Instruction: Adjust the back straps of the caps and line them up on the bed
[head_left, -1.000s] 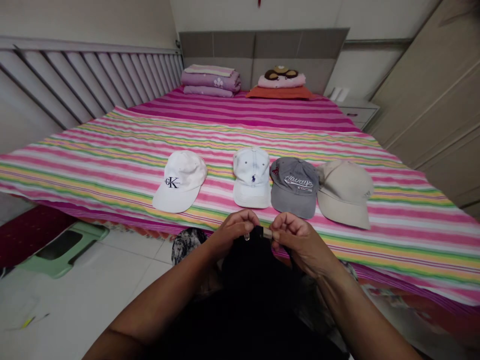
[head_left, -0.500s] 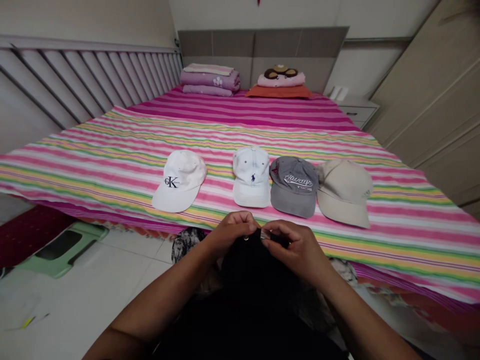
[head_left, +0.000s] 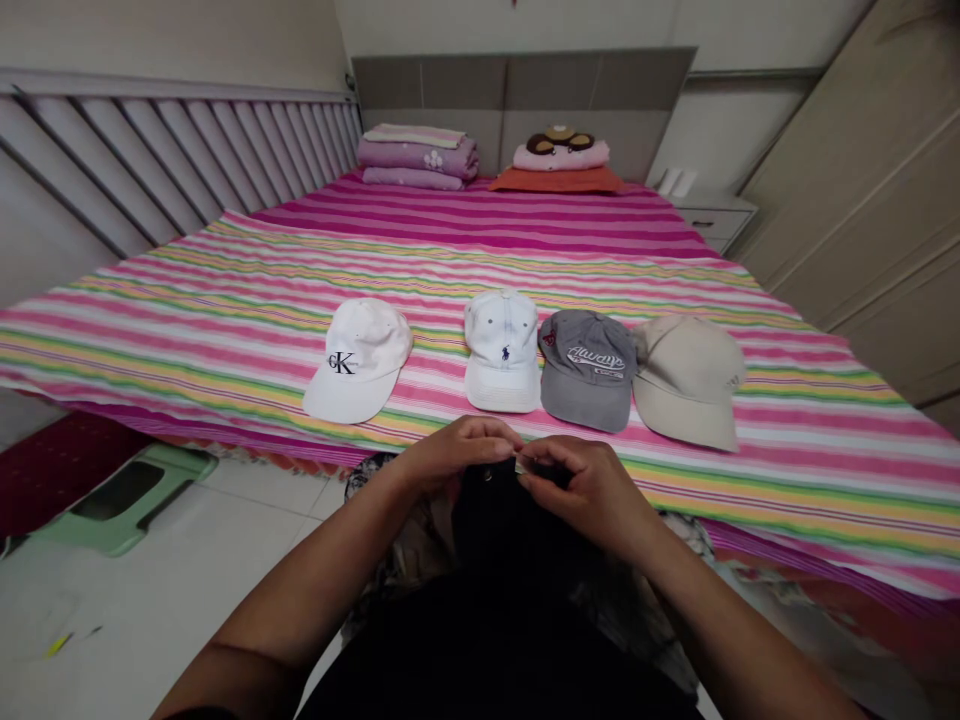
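I'm holding a black cloth piece point(head_left: 499, 530) up in front of me, too dark to make out its shape. A small metal eyelet point(head_left: 488, 475) sits near its top edge, and a pale metal tab point(head_left: 520, 466) sits just beside that. My left hand point(head_left: 450, 455) has a narrow grip on the top edge, fingers curled over it. My right hand point(head_left: 589, 490) has a narrow grip too, pinching the tab.

Beyond the black cloth piece, four caps lie in a row on a striped bedsheet point(head_left: 187, 330). Starting left of straight ahead, they are a white CK cap point(head_left: 364, 358), a white Polo cap point(head_left: 501, 350), a grey "Always" cap point(head_left: 586, 370) and a beige cap point(head_left: 686, 382), the last three touching or nearly so. Farther ahead, folded lilac bedding point(head_left: 417, 157) and a pillow point(head_left: 559, 178) lie against the headboard point(head_left: 521, 85). A green stool point(head_left: 124, 500) stands on the floor to the left.
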